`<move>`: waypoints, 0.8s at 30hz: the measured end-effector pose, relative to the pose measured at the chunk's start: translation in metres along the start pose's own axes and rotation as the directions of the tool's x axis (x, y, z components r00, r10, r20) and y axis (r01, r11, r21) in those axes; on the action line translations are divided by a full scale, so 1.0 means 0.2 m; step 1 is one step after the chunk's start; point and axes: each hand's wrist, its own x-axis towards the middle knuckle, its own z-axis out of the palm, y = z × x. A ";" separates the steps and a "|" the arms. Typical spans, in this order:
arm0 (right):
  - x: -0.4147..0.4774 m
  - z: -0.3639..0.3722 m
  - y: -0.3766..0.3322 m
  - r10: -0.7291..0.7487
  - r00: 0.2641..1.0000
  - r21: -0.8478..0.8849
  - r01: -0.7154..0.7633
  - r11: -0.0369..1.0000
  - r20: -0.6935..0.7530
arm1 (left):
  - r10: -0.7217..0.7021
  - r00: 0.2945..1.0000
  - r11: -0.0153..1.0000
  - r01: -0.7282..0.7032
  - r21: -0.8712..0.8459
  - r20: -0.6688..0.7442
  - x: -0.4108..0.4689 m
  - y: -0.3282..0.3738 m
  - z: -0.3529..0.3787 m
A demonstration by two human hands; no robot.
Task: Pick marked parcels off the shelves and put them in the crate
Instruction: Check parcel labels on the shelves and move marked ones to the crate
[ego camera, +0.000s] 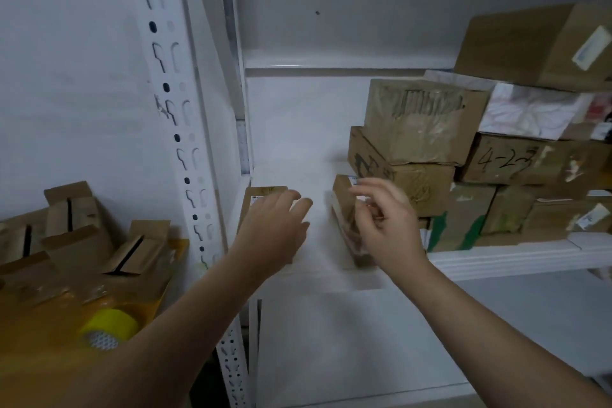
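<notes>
left hand point(276, 225) spread flat over box point(265, 193) | right hand point(385, 222) curled at parcel point(342, 200), grip lost in blur | both on shelf point(298, 142)

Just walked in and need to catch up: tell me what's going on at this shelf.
A person reaches into the white shelf with both bare hands. The left hand, fingers stretched, is over a small flat parcel at the shelf's left end. The right hand, fingers curled, is at a second small parcel beside the stacked boxes. Blur hides whether either is gripped. Neither parcel has left the shelf.
</notes>
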 end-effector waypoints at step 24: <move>0.34 -0.68 0.18 0.353 0.933 0.077 -0.358 0.930 0.076 | -0.184 0.953 0.891 0.060 -0.450 -0.239 0.76 0.51 -0.32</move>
